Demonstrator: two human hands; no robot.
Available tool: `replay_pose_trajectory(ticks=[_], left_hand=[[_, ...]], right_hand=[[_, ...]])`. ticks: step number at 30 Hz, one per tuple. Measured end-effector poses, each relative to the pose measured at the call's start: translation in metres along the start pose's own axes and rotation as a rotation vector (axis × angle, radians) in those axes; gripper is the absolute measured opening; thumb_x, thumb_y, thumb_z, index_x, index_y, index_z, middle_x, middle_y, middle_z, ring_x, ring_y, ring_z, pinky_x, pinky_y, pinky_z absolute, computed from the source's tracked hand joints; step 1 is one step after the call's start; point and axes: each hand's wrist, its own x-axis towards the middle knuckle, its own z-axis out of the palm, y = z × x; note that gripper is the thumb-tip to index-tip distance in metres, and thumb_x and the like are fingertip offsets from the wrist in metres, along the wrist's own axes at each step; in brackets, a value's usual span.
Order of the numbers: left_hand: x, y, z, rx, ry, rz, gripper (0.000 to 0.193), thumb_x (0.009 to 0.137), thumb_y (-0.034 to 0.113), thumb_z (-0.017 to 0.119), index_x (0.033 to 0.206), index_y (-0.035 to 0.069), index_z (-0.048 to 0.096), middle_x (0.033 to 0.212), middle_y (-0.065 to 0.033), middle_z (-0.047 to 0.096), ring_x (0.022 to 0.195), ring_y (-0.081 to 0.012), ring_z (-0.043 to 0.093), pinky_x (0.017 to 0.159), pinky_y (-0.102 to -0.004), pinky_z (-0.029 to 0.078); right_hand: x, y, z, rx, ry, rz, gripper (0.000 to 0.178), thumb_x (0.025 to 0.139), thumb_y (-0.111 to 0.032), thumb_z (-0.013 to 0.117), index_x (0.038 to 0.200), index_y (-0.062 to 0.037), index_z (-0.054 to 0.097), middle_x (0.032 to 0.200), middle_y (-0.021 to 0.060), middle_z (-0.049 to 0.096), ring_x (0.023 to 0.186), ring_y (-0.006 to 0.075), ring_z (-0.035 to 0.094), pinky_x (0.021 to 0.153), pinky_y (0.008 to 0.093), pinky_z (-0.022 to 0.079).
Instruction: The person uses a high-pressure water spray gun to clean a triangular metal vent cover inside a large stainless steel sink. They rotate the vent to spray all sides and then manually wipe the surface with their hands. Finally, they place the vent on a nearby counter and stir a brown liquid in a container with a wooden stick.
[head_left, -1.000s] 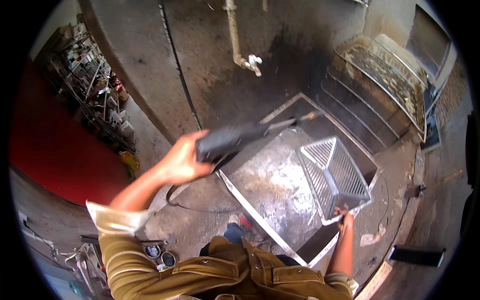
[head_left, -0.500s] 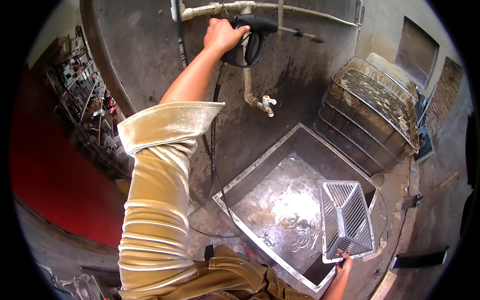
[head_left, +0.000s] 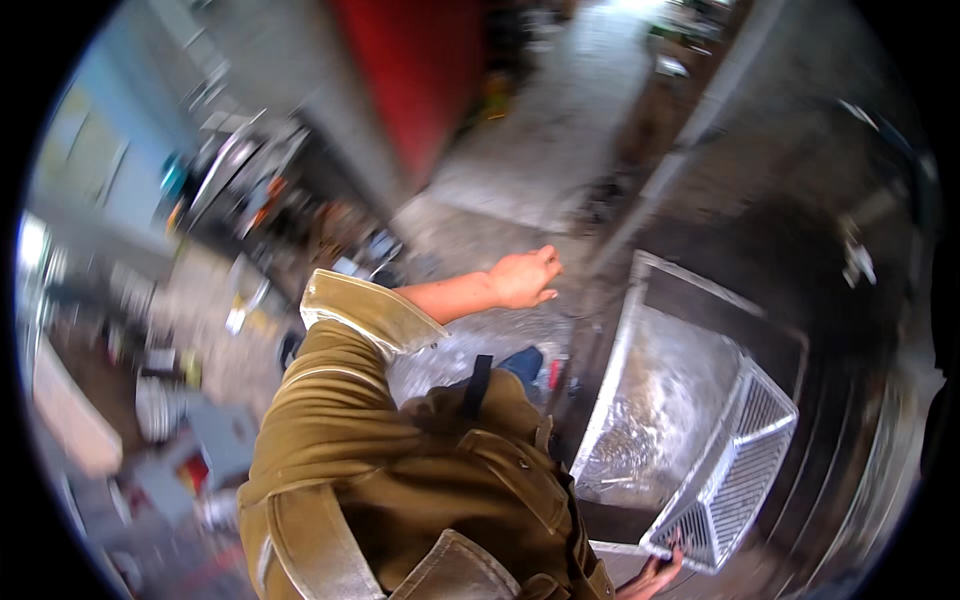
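My right hand [head_left: 655,577] grips the lower edge of a silver slatted metal filter [head_left: 747,450], a framed piece with angled slotted panels. It is tilted over the right side of a square metal-rimmed basin [head_left: 607,400] whose wet, shiny bottom shows beside it. My left hand [head_left: 525,278] hangs in the air left of the basin, the thumb apart from loosely bent fingers and nothing visible in it. The spray gun is not seen now. At the right, the wall tap [head_left: 858,262] is blurred.
A red panel [head_left: 415,80] stands at the top beside a pale floor passage [head_left: 545,140]. Cluttered shelving or a bench [head_left: 255,190] is at the upper left. Grey boxes [head_left: 215,435] and a white bucket [head_left: 160,410] sit at the left. Much of this is smeared by motion.
The view has swung left. My left hand has let go of the black spray gun and come down. My right hand still holds the filter, now tilted more steeply.
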Motion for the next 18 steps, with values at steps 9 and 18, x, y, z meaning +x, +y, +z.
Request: replay_pose_trajectory(ticks=[9, 18], left_hand=[[-0.463, -0.134, 0.068, -0.149, -0.108, -0.945, 0.038, 0.081, 0.037, 0.063, 0.1, 0.004, 0.063, 0.107, -0.0187, 0.061, 0.1, -0.0356, 0.06, 0.085, -0.044, 0.048], [-0.777, -0.123, 0.125, -0.449, 0.024, -1.54, 0.036, 0.08, 0.036, 0.062, 0.096, 0.005, 0.068, 0.103, -0.0212, 0.065, 0.098, -0.0369, 0.062, 0.085, -0.0447, 0.048]], right_hand=[[-0.054, 0.045, 0.144, -0.509, -0.578, 0.199, 0.069, 0.075, -0.017, 0.064, 0.138, -0.0049, 0.039, 0.13, 0.0193, 0.05, 0.105, 0.0226, 0.052, 0.092, 0.0339, 0.042], [-0.184, 0.22, 0.415, -0.697, -1.061, 0.355, 0.081, 0.07, -0.016, 0.07, 0.143, -0.0066, 0.034, 0.124, 0.0253, 0.052, 0.095, 0.0235, 0.055, 0.081, 0.0317, 0.048]])
